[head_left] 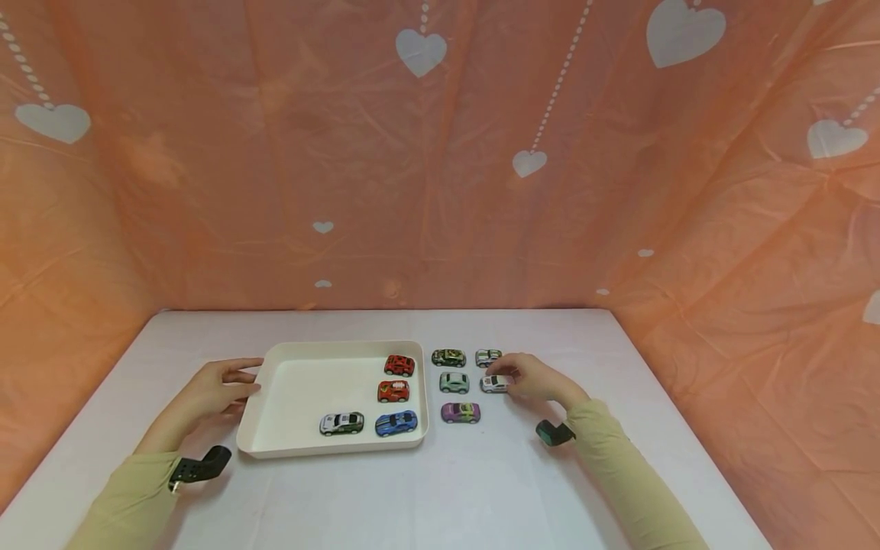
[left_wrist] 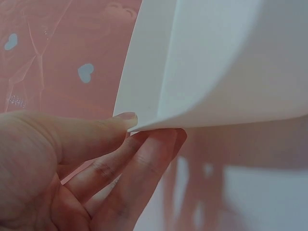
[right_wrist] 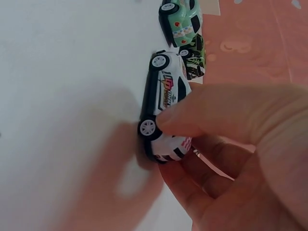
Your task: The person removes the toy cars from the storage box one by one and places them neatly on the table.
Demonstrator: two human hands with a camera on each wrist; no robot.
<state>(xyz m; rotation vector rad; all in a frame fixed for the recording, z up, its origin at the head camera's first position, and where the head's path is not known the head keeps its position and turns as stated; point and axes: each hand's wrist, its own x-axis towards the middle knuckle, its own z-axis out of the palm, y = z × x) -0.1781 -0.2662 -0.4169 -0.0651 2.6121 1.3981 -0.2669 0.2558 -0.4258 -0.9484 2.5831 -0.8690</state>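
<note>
My right hand (head_left: pixel 535 376) pinched a white toy car (head_left: pixel 493 384)

It lay right of the frame's centre, lower half — long axis left to right, the mint-green toy car (head_left: pixel 454 383) between it and the cream tray (head_left: pixel 302 389). My left hand (head_left: pixel 215 388), farther off, pinched the tray's rim at lower left.

The person wears long, plain sleeves of a pale yellow-green: the left sleeve (head_left: pixel 127 500) and the right sleeve (head_left: pixel 632 470) both reach the wrist, with soft creases near the right cuff. A black, bent wrist camera (head_left: pixel 206 464) with a rounded end sits at the left cuff; its dark counterpart (head_left: pixel 554 433) on the right shows a greenish face. The left hand (head_left: pixel 213 387) and right hand (head_left: pixel 531 376) are bare.
</note>
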